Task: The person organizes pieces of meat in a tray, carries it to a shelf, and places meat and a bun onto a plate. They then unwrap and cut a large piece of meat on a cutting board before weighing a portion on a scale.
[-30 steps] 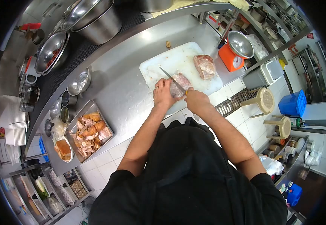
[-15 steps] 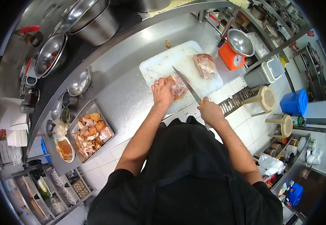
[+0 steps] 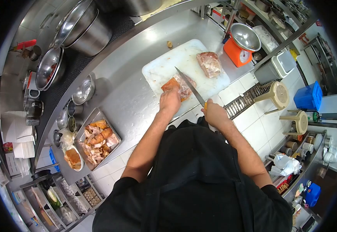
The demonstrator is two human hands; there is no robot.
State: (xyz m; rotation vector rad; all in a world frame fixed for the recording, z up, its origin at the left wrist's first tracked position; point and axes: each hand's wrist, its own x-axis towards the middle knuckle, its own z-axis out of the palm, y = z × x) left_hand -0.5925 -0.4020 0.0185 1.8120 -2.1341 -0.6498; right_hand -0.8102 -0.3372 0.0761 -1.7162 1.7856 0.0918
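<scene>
A white cutting board (image 3: 162, 65) lies on the steel counter with two blocks of meat on it. My left hand (image 3: 170, 101) is closed on the near left end of the closer piece of meat (image 3: 186, 89), where a flap of orange skin shows above my knuckles. In my right hand (image 3: 216, 114) is the yellow handle of a long knife (image 3: 192, 86). Its blade slants up and left across that piece, the tip reaching past its far edge. The other block of meat (image 3: 209, 64), pale and reddish, rests at the right of the board.
Left on the steel counter (image 3: 126, 91) stands a metal tray (image 3: 116, 136) of cut meat, beside a white tub (image 3: 79, 164) and steel bowls (image 3: 84, 89). An orange scale (image 3: 238, 55) stands beyond the board's right end. Beige stools (image 3: 275, 94) are on the floor to the right.
My left hand has drawn back from the top of the closer meat to its near left end, uncovering orange skin. The knife stays across the meat. The view has shifted slightly.
</scene>
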